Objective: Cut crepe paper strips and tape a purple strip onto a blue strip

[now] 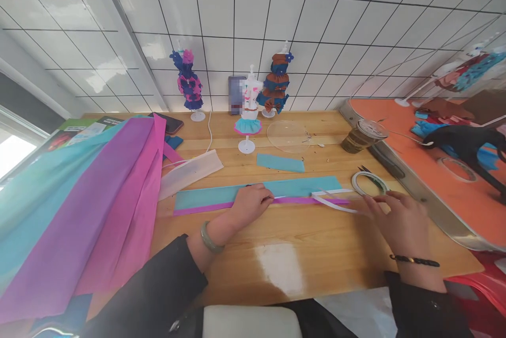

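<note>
A long teal strip [300, 186] of thin paper-like or cloth-like material lies across the wooden table, with a narrow purple strip [205, 208] along its near edge. My left hand [253, 203] rests on both, its fingertips pressed together at the seam where a thin white line shows. My right hand [399, 222] is slightly blurred, its fingers closed on the end of a narrow white tape strip [336, 206] that loops back over the teal strip's right end. Just beyond that hand lies a roll of tape [369, 182], beside dark-tipped scissors [363, 169], partly hidden.
Large teal, purple and pink sheets [98, 195] drape over the left side. A pale strip [192, 172] and short teal piece [280, 163] lie behind. Small dressed stands [247, 127] line the wall. A lidded cup [361, 137] stands right, near an orange surface [415, 169].
</note>
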A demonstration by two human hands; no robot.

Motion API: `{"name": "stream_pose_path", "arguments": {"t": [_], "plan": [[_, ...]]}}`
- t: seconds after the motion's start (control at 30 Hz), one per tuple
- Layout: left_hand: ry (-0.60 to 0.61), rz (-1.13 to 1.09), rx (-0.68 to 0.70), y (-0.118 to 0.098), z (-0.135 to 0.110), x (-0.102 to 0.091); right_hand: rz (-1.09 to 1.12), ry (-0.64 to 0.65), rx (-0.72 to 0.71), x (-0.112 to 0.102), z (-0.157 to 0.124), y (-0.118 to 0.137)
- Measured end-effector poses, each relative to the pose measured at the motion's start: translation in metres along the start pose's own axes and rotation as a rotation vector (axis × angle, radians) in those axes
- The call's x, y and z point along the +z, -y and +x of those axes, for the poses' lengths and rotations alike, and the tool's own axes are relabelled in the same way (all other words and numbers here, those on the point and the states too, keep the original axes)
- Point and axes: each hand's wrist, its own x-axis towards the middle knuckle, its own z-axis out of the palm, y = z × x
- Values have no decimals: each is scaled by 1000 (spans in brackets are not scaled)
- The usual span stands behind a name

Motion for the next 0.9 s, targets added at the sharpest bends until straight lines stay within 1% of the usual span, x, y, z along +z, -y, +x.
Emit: {"name": "stream_pose_path", "arguments": {"t": [0.03,0.07,0.1,0.17,0.23,0.27,0.33,0.43,0.57,0.73,0.9], "plan": [[-6,-2,7,0,0,0,26,-83,-23,0,0,15],[-11,-4,14,1,0,1,116,-115,-80,-2,0,33],[-16,-4,20,1,0,1,237,-93,-163,-3,0,52],[-19,-1,25,2,0,1,442,103,-308,-5,2,92],[-15,7,24,2,0,2,538,269,-411,-5,7,125],[-13,12,24,2,0,2,556,346,-455,-3,10,137],[-12,21,24,2,0,2,551,478,-509,3,16,151],[-16,24,31,3,1,3,488,617,-553,10,24,154],[-27,21,41,4,1,5,453,703,-534,13,30,143],[-37,22,30,3,1,4,445,733,-440,17,34,129],[-25,-3,3,1,2,3,391,712,-394,24,35,118]]}}
